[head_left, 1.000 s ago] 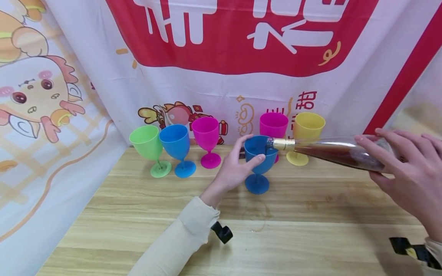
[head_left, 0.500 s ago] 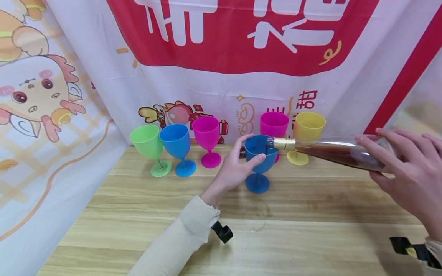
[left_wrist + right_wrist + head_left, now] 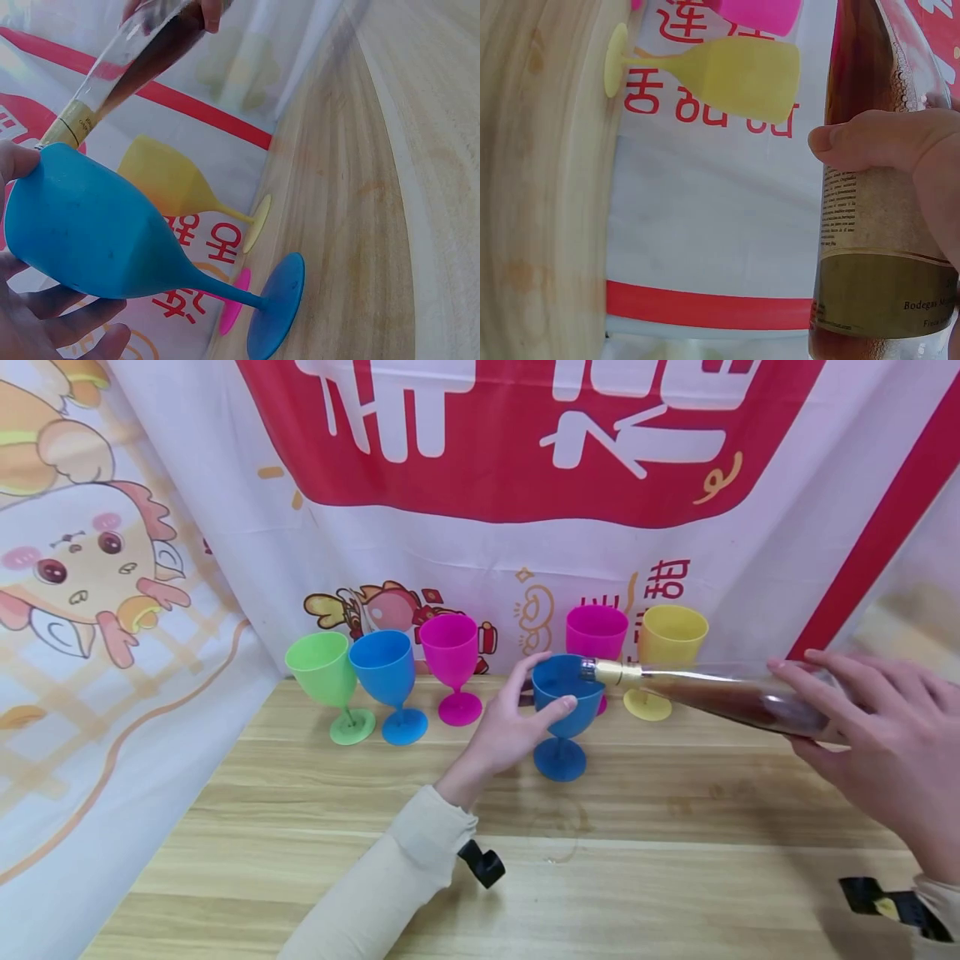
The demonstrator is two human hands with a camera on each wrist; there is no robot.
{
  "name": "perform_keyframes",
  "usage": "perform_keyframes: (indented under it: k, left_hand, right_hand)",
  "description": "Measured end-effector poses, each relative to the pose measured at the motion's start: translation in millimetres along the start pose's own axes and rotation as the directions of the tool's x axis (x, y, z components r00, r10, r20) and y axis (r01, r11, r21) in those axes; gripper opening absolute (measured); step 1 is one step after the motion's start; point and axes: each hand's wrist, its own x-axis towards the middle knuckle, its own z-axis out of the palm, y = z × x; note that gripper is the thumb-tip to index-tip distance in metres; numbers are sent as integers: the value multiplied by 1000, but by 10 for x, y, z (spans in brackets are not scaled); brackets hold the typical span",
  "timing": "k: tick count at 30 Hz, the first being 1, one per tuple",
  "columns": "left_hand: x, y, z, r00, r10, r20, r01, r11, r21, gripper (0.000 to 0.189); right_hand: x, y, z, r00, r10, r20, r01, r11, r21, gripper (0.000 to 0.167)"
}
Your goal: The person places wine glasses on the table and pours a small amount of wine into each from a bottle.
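My left hand [image 3: 506, 727] grips the bowl of a blue goblet [image 3: 581, 717], thumb on the near side. The goblet's foot is at the tabletop. In my right hand [image 3: 892, 735] a clear glass wine bottle [image 3: 720, 695] with reddish-brown liquid lies nearly level. Its gold-banded neck points left, and the mouth is over the goblet's rim. The right wrist view shows the bottle's label [image 3: 885, 292] and my thumb across the glass. In the left wrist view the blue bowl [image 3: 97, 225] hides the bottle's mouth. How full the goblet is, I cannot tell.
Green [image 3: 322, 668], blue [image 3: 384, 668] and pink [image 3: 450, 652] goblets stand upright at the back left. Behind the bottle are another pink goblet [image 3: 596, 631] and a yellow one [image 3: 673, 635]. A printed cloth [image 3: 480, 552] hangs behind the wooden table [image 3: 337, 810], which has wet marks.
My right hand and the bottle's base have dropped slightly and shifted a little left. The dark streak at the bottle's mouth no longer shows. The left hand and goblet stay put.
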Motion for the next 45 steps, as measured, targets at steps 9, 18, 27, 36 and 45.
perform_keyframes:
  k: [9,18,27,36,45]
  left_hand:
    - [4,-3,-12,1000,-9,-9,9,1000,6,72]
    - [24,0,-36,1000,15,-27,-16,999,-30,74]
    - [61,-11,-84,993,-7,-114,2,999,-43,75]
    - [188,-64,-166,976,-26,-218,22,1000,-19,80]
    - [319,-89,-174,962,-38,-272,51,998,41,82]
  right_hand:
    - [-29,5,210,999,17,-29,-14,995,100,76]
    - [-63,-9,411,994,102,34,-107,952,285,87]
    - [-48,-144,431,956,240,169,-289,872,395,107]
    - [-65,-242,517,918,343,199,-394,736,550,104]
    - [-83,-310,563,858,396,327,-510,583,633,102]
